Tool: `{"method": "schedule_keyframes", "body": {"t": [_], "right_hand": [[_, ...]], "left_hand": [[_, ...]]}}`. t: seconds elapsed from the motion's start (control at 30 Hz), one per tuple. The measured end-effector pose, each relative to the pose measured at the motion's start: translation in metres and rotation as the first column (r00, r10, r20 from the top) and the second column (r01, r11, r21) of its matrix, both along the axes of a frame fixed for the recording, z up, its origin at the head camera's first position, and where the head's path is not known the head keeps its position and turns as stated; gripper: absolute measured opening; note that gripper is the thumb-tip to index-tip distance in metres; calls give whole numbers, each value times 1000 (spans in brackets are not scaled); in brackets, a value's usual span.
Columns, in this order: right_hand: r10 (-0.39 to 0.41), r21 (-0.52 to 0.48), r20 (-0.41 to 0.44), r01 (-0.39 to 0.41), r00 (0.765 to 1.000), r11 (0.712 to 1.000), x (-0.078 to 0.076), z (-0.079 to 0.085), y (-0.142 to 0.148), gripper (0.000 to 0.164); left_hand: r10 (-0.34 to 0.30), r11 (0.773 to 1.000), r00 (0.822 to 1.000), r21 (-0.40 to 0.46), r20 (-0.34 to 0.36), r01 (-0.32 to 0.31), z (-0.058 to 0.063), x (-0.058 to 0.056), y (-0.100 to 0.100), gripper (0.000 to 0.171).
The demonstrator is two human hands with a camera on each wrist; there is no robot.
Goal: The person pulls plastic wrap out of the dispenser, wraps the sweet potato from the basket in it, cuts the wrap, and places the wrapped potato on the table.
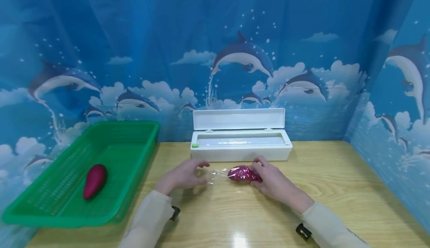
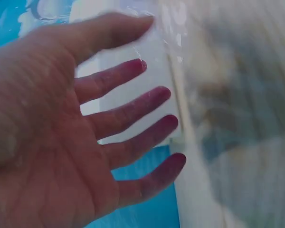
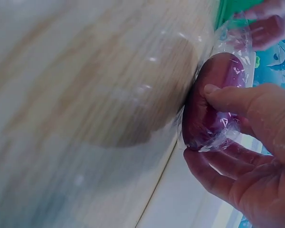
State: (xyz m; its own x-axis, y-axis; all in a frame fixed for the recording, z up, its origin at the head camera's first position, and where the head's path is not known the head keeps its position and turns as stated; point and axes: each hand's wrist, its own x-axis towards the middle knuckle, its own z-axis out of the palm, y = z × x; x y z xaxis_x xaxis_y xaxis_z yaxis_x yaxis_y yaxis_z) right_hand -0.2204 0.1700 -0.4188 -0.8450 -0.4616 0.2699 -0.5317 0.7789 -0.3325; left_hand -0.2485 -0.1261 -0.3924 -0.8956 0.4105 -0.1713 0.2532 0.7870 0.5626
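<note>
A purple-red sweet potato [image 1: 241,174], smooth and wrapped in clear cling film, lies on the wooden table in front of a white film box. My right hand [image 1: 273,179] grips its right end, thumb on one side and fingers on the other, as the right wrist view shows. A loose tail of cling film [image 1: 219,174] sticks out to the left of it. Beside that tail is my left hand [image 1: 184,175], thumb and fingers apart. Its fingers [image 2: 133,109] are spread and slightly bent in the left wrist view, with film passing close to the thumb tip.
Behind the hands stands the white cling film box [image 1: 240,154], lid raised, a film roll inside. At the left is a green plastic basket [image 1: 134,128] holding another sweet potato [image 1: 95,180]. A blue dolphin curtain [image 1: 168,35] borders the table [image 1: 322,180].
</note>
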Motion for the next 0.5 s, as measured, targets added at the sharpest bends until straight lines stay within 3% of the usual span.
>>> {"method": "schedule_keyframes", "body": {"t": [0.3, 0.5], "right_hand": [[24, 58, 17, -25, 1000, 998, 0, 2, 0, 38], [32, 70, 6, -32, 999, 997, 1, 2, 0, 37]], "left_hand": [[14, 999, 1000, -46, 5, -14, -10, -3, -1, 13], [38, 999, 999, 2, -34, -38, -10, 1, -2, 9]]}}
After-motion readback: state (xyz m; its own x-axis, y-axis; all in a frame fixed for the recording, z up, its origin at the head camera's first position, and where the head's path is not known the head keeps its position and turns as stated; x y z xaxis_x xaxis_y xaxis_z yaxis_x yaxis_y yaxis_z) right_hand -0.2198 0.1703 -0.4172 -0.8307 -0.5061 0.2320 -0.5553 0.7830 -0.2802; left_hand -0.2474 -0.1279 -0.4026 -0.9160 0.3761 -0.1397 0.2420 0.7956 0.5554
